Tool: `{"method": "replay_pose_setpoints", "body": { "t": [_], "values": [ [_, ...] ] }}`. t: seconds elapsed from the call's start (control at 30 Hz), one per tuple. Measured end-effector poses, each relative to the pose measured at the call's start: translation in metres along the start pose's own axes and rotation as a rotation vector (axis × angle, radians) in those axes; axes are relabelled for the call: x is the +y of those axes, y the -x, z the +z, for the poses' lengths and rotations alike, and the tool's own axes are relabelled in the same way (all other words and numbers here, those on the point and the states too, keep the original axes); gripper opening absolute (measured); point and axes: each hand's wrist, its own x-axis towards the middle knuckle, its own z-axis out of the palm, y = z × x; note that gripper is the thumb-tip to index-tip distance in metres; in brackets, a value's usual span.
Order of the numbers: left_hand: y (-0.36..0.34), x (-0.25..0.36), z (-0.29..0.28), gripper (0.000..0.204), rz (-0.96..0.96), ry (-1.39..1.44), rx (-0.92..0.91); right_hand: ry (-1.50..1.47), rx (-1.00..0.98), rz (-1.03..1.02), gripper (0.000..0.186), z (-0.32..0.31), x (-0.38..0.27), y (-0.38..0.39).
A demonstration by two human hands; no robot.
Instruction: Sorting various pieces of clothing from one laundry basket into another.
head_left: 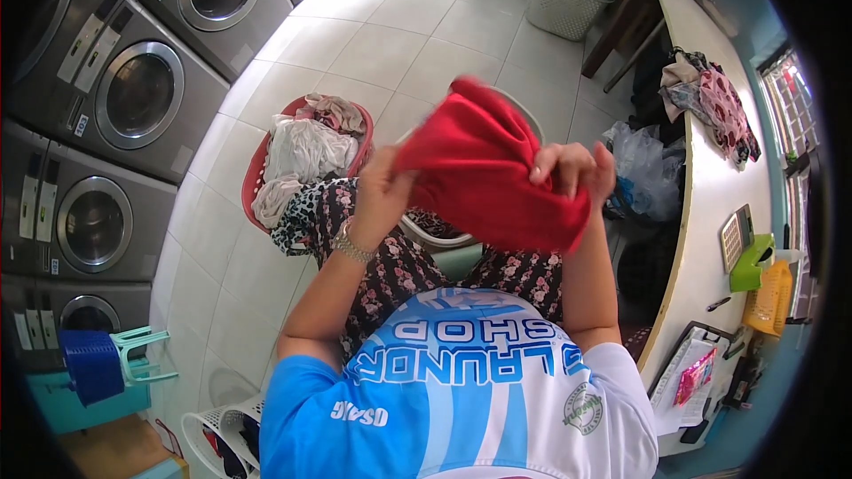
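A red cloth garment (497, 168), bunched and partly folded, is held up in front of me between my two hands. Its exact kind cannot be made out. My left hand (382, 195), slightly blurred, is closed on the garment's left edge. At the right side my right hand (572, 170) grips it between thumb and fingers. Beneath the garment, between my knees, stands a pale basket (532, 117) with dark patterned clothes (435, 226) in it, mostly hidden. To the left is a red basket (252, 188) piled with white and beige laundry (311, 146).
Stacked front-loading machines (139, 93) line the left. A long white counter (737, 191) on the right bears floral clothes (714, 102), a calculator (736, 238) and a clipboard. Plastic bags (641, 168) sit under it. A tall white basket (568, 0) stands farther back; another basket (200, 433) is near-left.
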Motion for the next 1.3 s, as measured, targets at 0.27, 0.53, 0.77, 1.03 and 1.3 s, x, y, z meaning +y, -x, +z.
{"method": "replay_pose_setpoints", "body": {
  "t": [0.27, 0.53, 0.77, 1.03, 1.3],
  "values": [
    [0.008, -0.011, 0.027, 0.041, -0.156, 0.990, 0.099, -0.208, 0.998, 0.400, 0.040, 0.017, 0.059, 0.004],
    [0.011, -0.031, 0.002, 0.035, -0.128, 1.020, -0.108, 1.224, 0.138, 1.198, 0.030, 0.019, 0.060, 0.027],
    [0.016, -0.034, 0.001, 0.040, -0.308, 1.413, -0.379, 1.213, 0.901, 0.174, 0.036, 0.016, 0.026, -0.017],
    [0.007, -0.002, 0.002, 0.036, -0.319, 0.695, -0.256, 1.193, 0.655, 0.350, 0.024, 0.005, 0.057, -0.015],
    [-0.011, 0.002, -0.049, 0.026, -0.337, 0.638, 0.176, 0.419, 1.365, -0.076, 0.035, -0.036, -0.022, 0.001]
  ]
}}
